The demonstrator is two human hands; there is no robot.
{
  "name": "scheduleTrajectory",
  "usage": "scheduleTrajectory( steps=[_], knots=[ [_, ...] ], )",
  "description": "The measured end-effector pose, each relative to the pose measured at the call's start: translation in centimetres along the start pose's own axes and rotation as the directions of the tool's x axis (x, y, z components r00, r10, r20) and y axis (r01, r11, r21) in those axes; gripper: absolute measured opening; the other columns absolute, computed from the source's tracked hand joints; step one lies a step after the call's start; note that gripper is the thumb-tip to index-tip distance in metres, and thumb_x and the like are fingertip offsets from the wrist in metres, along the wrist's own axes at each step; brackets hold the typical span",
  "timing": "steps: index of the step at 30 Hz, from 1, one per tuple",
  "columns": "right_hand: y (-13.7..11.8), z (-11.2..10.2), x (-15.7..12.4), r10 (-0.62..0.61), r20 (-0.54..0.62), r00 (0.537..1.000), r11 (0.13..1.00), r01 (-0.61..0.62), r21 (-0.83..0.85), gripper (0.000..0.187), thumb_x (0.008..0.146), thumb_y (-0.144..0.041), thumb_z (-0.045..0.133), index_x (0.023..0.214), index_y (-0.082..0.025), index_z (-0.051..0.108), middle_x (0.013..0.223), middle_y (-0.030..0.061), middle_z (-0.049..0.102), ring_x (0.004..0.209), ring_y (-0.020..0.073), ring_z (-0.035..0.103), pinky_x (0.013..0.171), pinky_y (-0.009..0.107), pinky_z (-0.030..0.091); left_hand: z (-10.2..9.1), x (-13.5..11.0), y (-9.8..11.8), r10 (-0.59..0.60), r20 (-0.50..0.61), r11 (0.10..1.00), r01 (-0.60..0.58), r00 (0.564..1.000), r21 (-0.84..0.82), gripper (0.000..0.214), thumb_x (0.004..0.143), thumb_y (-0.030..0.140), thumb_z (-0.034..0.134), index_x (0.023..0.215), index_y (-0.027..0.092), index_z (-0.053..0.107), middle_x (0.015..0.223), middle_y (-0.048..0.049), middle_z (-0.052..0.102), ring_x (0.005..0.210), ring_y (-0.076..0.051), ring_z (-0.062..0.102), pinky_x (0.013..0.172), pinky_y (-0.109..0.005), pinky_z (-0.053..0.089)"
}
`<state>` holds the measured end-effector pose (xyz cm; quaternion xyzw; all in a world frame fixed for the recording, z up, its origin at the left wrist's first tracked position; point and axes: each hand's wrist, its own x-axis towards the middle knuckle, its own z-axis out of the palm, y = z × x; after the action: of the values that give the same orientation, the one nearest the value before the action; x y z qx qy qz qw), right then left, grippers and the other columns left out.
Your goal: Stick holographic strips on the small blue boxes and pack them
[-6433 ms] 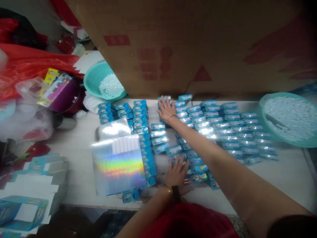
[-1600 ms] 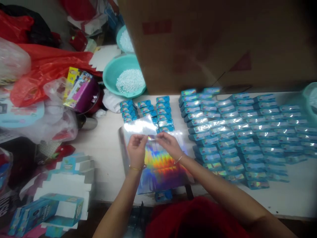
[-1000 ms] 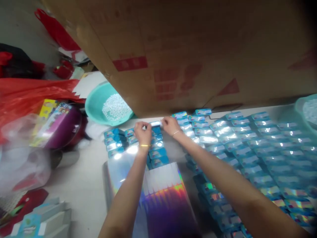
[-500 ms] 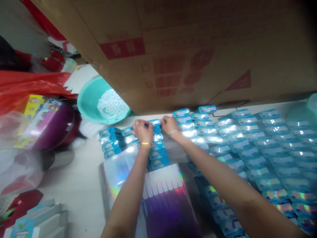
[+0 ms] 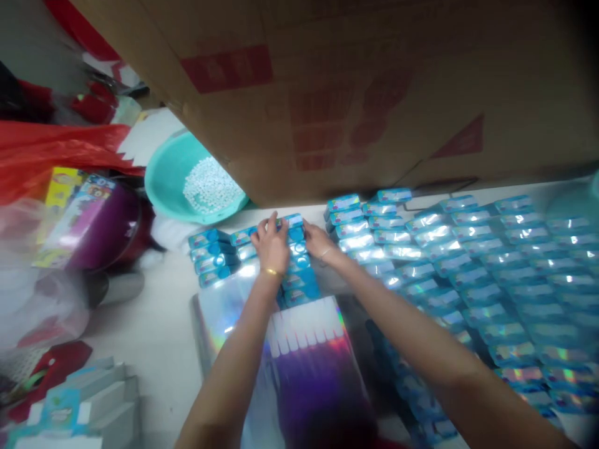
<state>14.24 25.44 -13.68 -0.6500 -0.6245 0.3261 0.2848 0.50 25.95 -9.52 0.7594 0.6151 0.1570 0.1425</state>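
Note:
My left hand [image 5: 270, 247] reaches over the short rows of small blue packs with its fingers spread, the fingertips on or just above the far packs. My right hand [image 5: 319, 241] is at the right end of a far blue pack [image 5: 293, 221]. Its fingers are partly stretched out, and nothing shows held in them. More blue packs [image 5: 302, 288] stand in a column below the hands. Another group of blue packs [image 5: 211, 252] is to the left. Nearer me lie shiny holographic sheets [image 5: 318, 386] with white strips [image 5: 304, 321] at their far end.
A large cardboard box [image 5: 327, 93] stands behind. At left are a teal basin [image 5: 161, 181] of small white pieces and a purple container [image 5: 110, 231]. Many rows of shiny blue packs [image 5: 472, 274] cover the right side. Grey-white boxes [image 5: 100, 399] are stacked at lower left.
My left hand's fingers have spread from a more bunched pose. My right hand stays beside the far pack, its fingers shifted slightly. The camera view has tilted a little, moving the scene upward.

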Motion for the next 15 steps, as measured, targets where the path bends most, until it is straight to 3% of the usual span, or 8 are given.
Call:
scheduleTrajectory(
  steps=[2, 4, 7, 10, 12, 15],
  knots=[
    [-1.4, -1.4, -0.9, 0.039, 0.022, 0.999, 0.999, -0.039, -0.034, 0.04, 0.089, -0.024, 0.047, 0.127, -0.015, 0.054, 0.094, 0.0117, 0.063, 0.084, 0.0259, 0.059, 0.078, 0.035, 0.045, -1.5, -0.5, -0.6, 0.026, 0.023, 0.998, -0.025, 0.999, -0.053, 0.04, 0.081, 0.009, 0.045, 0.113, 0.025, 0.063, 0.141, -0.0108, 0.047, 0.125, -0.036, 0.039, 0.095, -0.055, 0.028],
    [-3.5, -2.7, -3.1, 0.021, -0.03, 0.999, 0.998, -0.023, -0.063, 0.039, 0.094, -0.024, 0.038, 0.129, -0.014, 0.051, 0.106, 0.0143, 0.06, 0.096, 0.0273, 0.056, 0.085, 0.038, 0.042, -3.9, -2.2, -1.9, 0.075, 0.035, 0.988, -0.069, 0.997, -0.141, 0.035, 0.085, 0.014, 0.043, 0.113, 0.024, 0.062, 0.133, -0.0109, 0.053, 0.122, -0.031, 0.044, 0.097, -0.049, 0.031],
    [-6.9, -3.1, -8.3, -0.143, 0.037, 0.989, 0.984, 0.146, -0.099, 0.034, 0.098, -0.029, 0.031, 0.119, -0.017, 0.055, 0.108, 0.0122, 0.059, 0.103, 0.0268, 0.05, 0.09, 0.038, 0.037, -7.9, -7.2, -4.3, 0.176, 0.165, 0.958, -0.13, 0.971, -0.256, 0.024, 0.09, 0.025, 0.044, 0.104, 0.021, 0.064, 0.103, -0.0084, 0.064, 0.101, -0.023, 0.056, 0.09, -0.037, 0.038],
    [-9.2, -1.1, -13.6, -0.256, 0.209, 0.944, 0.942, 0.292, -0.168, 0.027, 0.097, -0.034, 0.038, 0.106, -0.02, 0.06, 0.103, 0.0103, 0.06, 0.099, 0.0263, 0.048, 0.084, 0.038, 0.035, -10.5, -13.2, -6.0, 0.203, 0.315, 0.975, -0.161, 0.927, -0.154, 0.019, 0.088, 0.032, 0.052, 0.099, 0.023, 0.064, 0.098, -0.0067, 0.064, 0.094, -0.022, 0.056, 0.084, -0.035, 0.038],
    [-9.7, 0.7, -15.9, -0.271, 0.266, 0.925, 0.915, 0.333, -0.228, 0.024, 0.095, -0.033, 0.043, 0.106, -0.019, 0.059, 0.105, 0.0105, 0.06, 0.098, 0.0263, 0.046, 0.083, 0.039, 0.032, -10.8, -16.4, -6.5, 0.163, 0.343, 0.987, -0.159, 0.925, -0.038, 0.017, 0.088, 0.034, 0.054, 0.095, 0.022, 0.063, 0.099, -0.007, 0.063, 0.094, -0.023, 0.054, 0.08, -0.036, 0.036],
    [-9.4, 2.8, -17.3, -0.262, 0.299, 0.918, 0.891, 0.349, -0.291, 0.021, 0.095, -0.03, 0.043, 0.096, -0.019, 0.061, 0.099, 0.0101, 0.059, 0.094, 0.0255, 0.045, 0.083, 0.039, 0.03, -10.3, -18.8, -6.2, 0.128, 0.339, 0.99, -0.14, 0.932, 0.013, 0.02, 0.092, 0.034, 0.048, 0.086, 0.02, 0.06, 0.088, -0.0059, 0.063, 0.084, -0.02, 0.054, 0.077, -0.035, 0.033]
  ],
)
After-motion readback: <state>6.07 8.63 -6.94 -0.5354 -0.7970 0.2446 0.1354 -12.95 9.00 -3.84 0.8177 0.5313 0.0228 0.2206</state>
